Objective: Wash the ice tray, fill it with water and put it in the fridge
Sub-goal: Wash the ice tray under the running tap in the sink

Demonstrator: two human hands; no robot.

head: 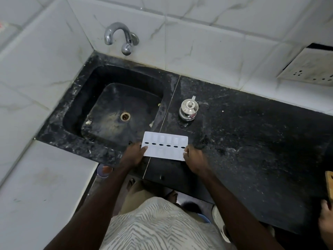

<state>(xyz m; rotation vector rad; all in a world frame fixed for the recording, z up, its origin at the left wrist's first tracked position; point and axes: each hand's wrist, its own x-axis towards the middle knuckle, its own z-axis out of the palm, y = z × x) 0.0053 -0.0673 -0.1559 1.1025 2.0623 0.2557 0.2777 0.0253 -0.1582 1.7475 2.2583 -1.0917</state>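
Observation:
A white ice tray (164, 147) with two rows of cells and a line of dark slots down its middle lies flat at the front of the black counter, just right of the sink. My left hand (134, 153) grips its left end with the thumb on top. My right hand (193, 157) grips its right end the same way. The black stone sink (115, 105) looks dry, with a metal drain (125, 116) in its floor. A chrome tap (119, 37) sticks out of the tiled wall above the sink's far edge; no water runs from it.
A small steel lidded pot (188, 110) stands on the black counter (252, 132) behind the tray. White tiled walls close in the left and back. A socket plate (306, 69) is at the right wall. Another person's hand (326, 219) shows at the right edge.

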